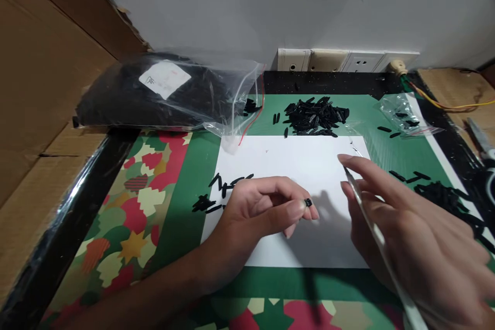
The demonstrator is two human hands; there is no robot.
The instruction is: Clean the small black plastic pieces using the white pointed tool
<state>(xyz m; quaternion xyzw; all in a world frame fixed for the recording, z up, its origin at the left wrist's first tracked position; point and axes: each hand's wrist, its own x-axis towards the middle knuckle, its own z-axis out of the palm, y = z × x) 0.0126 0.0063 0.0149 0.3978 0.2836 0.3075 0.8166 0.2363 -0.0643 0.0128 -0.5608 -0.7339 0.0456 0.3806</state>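
A: Layout?
B: White rectangular paper sheet [288,160] on green patterned paper cover [193,170]. Heap of slim black strips [315,117] behind it, white wall-socket row [365,61] behind that.
A: Left?
B: Large clear plastic bag [201,90] back left, mouth over sheet's rear corner. Small black-strip pile [202,203] across left edge.
A: Right?
B: Loose black-strip heap [443,198] right of sheet; small clear plastic bag [390,106] behind it.
A: Hands?
B: Bare left hand [266,209] over sheet; bare right hand [406,221] at its right edge.

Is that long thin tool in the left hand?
No, the long thin tool is in the right hand, while the left hand pinches a small black piece.
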